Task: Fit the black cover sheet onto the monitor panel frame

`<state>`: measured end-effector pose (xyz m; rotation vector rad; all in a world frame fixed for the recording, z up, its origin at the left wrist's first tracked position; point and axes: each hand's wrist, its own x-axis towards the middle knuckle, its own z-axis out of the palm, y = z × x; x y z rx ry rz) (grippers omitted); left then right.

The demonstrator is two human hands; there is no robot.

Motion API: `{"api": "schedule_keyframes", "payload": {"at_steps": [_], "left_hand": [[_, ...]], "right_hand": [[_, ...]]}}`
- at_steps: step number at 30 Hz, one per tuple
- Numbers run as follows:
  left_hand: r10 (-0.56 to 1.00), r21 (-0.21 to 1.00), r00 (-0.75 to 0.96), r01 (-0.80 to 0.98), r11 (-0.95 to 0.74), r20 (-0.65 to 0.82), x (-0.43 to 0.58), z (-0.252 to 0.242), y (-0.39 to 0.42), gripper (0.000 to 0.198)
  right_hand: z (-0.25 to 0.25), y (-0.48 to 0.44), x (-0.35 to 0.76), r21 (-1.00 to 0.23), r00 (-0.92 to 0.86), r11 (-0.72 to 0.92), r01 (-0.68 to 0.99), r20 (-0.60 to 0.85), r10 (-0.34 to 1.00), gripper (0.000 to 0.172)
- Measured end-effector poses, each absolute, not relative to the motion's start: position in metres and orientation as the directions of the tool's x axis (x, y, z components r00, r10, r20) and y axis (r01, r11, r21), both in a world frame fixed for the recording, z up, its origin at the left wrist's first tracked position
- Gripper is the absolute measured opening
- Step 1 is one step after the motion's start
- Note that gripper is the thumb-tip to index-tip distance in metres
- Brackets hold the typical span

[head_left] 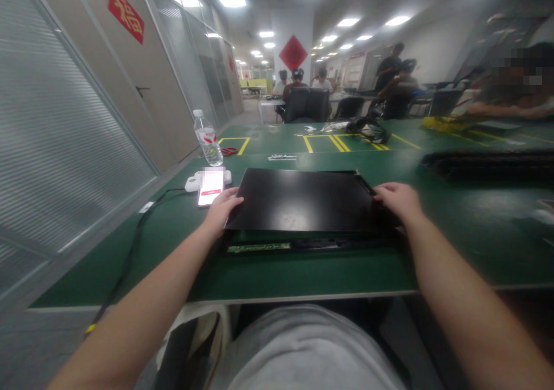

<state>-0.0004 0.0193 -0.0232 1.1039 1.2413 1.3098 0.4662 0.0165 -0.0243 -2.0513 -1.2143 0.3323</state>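
Note:
A flat black panel [303, 201] lies tilted a little over a black frame [346, 244] on the green table. Along the frame's near edge shows a green circuit strip [259, 247]. My left hand [223, 208] pinches the panel's left edge between thumb and fingers. At the right side my right hand [399, 201] has its fingers closed at the edge where panel and frame meet; its fingertips are partly hidden, so which of the two it grips is unclear.
Left of the panel are a lit phone [211, 187], a white power strip [193, 182] with a black cable and a water bottle [208, 139]. Red scissors [229, 151] lie behind. A long black object [489, 165] is at the right. People sit farther back.

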Motion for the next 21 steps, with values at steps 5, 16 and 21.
{"api": "schedule_keyframes", "payload": {"at_steps": [5, 16, 21], "left_hand": [[0.996, 0.997, -0.084, -0.076, -0.001, -0.006, 0.0002, -0.0229, 0.0192, 0.056], [0.998, 0.997, -0.068, -0.082, 0.005, -0.011, -0.0029, -0.0254, 0.0217, 0.056], [0.996, 0.997, -0.089, -0.082, 0.007, -0.014, -0.0036, -0.0237, 0.0213, 0.055]], "right_hand": [[-0.0223, 0.0157, 0.4656, -0.661, 0.510, -0.310, 0.684, 0.128, 0.851, 0.030], [-0.0225, 0.0150, 0.4666, -0.667, 0.508, -0.321, 0.672, 0.100, 0.855, 0.028], [-0.0172, 0.0113, 0.4637, -0.644, 0.506, -0.336, 0.687, 0.092, 0.858, 0.028]]}}
